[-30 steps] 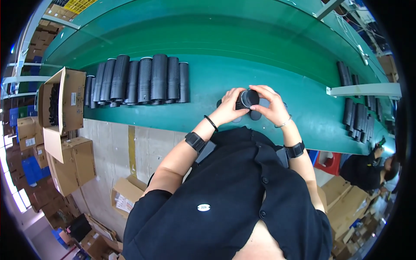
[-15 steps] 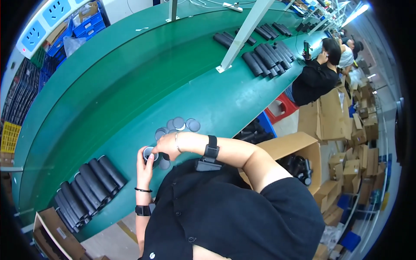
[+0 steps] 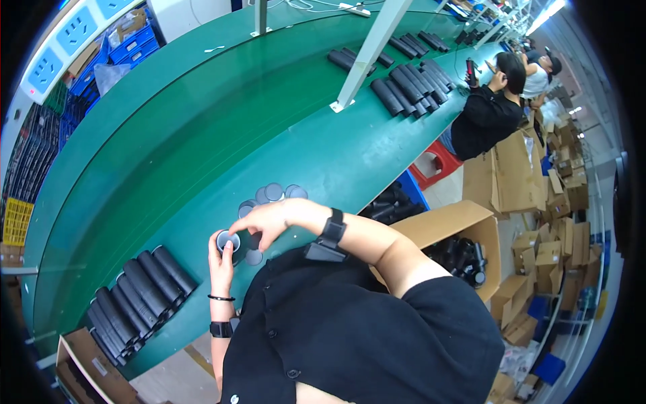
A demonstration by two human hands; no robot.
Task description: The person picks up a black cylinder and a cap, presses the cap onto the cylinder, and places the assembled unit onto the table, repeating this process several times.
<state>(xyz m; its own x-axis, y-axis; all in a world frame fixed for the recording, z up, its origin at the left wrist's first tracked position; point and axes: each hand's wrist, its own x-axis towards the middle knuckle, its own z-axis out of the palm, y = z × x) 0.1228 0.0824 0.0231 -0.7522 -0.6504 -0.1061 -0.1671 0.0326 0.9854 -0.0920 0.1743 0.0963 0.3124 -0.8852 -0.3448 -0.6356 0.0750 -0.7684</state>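
Green belt lies bare beyond; left hand grips a black tube; right hand hovers unclenched above round caps.

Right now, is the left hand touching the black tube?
Touching. The head view shows the left hand wrapped around the black tube, fingers on its side, no gap visible.

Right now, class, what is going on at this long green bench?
A person in a black shirt stands at the green workbench. The left hand holds a short black tube upright, open end up. The right hand reaches over it, beside a cluster of round grey caps on the bench. A row of long black cylinders lies to the left. Another person works further along.
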